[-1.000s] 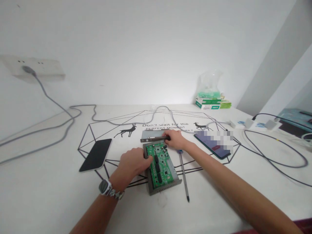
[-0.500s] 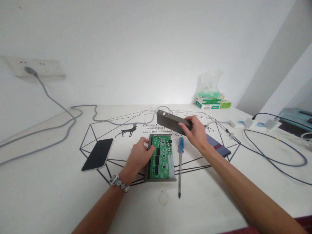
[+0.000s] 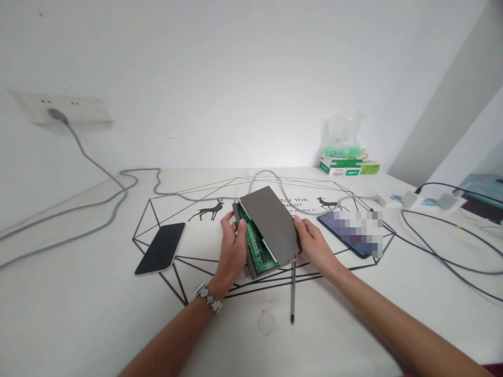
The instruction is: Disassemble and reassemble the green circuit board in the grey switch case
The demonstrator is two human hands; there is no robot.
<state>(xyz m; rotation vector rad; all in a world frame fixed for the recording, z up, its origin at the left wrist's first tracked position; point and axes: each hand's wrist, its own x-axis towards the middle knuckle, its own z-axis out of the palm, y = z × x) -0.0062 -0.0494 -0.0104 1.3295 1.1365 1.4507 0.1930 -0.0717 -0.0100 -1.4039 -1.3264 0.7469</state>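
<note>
My left hand grips the left side of a grey casing base that carries a green circuit board. On the right, my right hand is closed on the edge of a flat grey cover. The cover lies slanted over the board, hiding its right part and leaving a strip along the left uncovered. Below the cover, the metal shaft of a screwdriver points toward me on the table; its handle is hidden.
A black-faced phone lies to the left, another phone to the right. Grey cable crosses the left and back. A power strip with black cable sits at right. Green-and-white boxes stand by the wall.
My right hand has brought the cover down and turned it flat over the board. My left hand has tilted the base. The screwdriver's handle is now covered.
</note>
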